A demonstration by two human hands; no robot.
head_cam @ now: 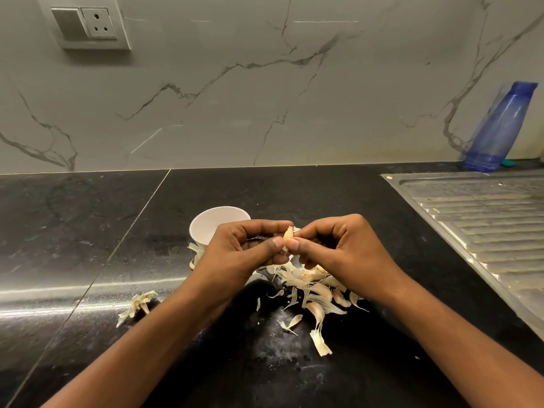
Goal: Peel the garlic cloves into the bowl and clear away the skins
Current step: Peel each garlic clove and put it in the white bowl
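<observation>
I'm mid-peel: my left hand and right hand both pinch one garlic clove above the skins, just in front of the white bowl. Next, I judge, strip the remaining skin, then drop it in.

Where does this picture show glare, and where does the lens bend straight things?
Head view: a bright glare band lies across the black countertop at left; the blue bottle leans and the wall socket slants, likely wide-angle distortion; the garlic clove between left hand and right hand looks sharp.
</observation>
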